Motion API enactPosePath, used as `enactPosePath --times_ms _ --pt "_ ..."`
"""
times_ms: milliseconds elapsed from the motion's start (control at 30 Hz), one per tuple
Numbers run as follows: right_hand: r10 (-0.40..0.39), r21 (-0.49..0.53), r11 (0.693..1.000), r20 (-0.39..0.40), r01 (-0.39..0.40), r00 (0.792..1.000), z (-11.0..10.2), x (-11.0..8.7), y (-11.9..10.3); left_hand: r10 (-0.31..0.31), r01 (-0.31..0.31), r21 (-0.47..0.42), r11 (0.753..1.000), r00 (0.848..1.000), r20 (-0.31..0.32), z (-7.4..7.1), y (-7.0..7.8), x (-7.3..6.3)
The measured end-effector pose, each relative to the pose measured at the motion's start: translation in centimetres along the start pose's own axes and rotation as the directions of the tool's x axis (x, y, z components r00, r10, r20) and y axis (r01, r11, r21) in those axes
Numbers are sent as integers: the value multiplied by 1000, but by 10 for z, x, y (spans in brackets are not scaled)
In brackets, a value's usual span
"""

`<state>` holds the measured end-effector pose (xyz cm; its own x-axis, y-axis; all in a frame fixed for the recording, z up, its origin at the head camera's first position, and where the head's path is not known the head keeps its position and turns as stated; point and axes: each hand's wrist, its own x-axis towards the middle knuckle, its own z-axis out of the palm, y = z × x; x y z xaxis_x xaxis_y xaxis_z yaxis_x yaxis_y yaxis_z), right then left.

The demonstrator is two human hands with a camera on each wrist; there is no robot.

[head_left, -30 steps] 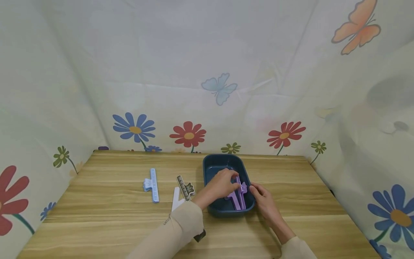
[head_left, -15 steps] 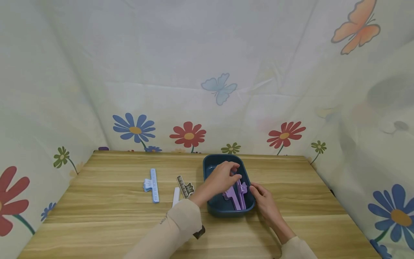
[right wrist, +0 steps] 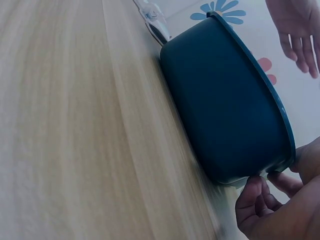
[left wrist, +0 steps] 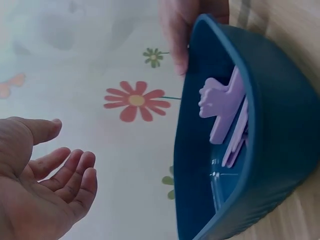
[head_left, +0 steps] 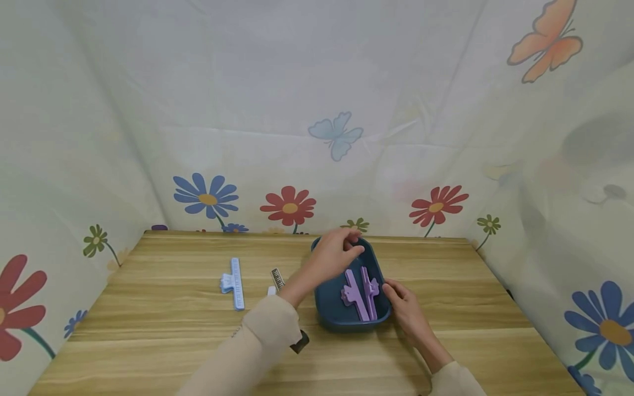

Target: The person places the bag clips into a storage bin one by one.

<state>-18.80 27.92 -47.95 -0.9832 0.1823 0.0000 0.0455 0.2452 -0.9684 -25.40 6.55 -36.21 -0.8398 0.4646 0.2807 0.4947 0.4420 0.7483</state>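
A dark blue plastic bin (head_left: 342, 326) stands on the table with two purple ruler clips lying side by side in it, the left clip (head_left: 355, 297) and the right clip (head_left: 370, 297). My left hand (head_left: 331, 257) hovers over the far left part of the bin. Its fingers are loosely bent and hold nothing, as the left wrist view of the hand (left wrist: 47, 185) also shows. My right hand (head_left: 410, 312) holds the bin by its right wall; in the right wrist view its thumb and fingers (right wrist: 252, 197) pinch near the rim.
A light blue ruler clip (head_left: 235, 284) lies on the wooden table (head_left: 163, 308) to the left. Between it and the bin are a black piano-patterned clip (head_left: 278, 278) and a white clip (head_left: 271, 290), both mostly covered by my left arm. A flowered cloth (head_left: 257, 132) hangs behind.
My left hand has let go of the right purple clip and risen away from it, up and to the left. Both purple clips now show fully. The right hand stays on the bin.
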Motion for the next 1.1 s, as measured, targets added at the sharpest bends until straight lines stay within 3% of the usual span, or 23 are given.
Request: enactPosePath --times_ms 467,633,1100 --pt "-9 -29 1000 -1 9 1000 0 -1 -3 23 -29 -59 998 995 -99 -46 1 -12" --pt "-7 -43 999 -8 6 1000 0 0 -1 35 -39 -35 999 991 -128 -60 -5 -18" --pt "17 -37 999 4 -17 1000 0 0 0 -10 12 13 1000 987 -163 -101 -26 -38"
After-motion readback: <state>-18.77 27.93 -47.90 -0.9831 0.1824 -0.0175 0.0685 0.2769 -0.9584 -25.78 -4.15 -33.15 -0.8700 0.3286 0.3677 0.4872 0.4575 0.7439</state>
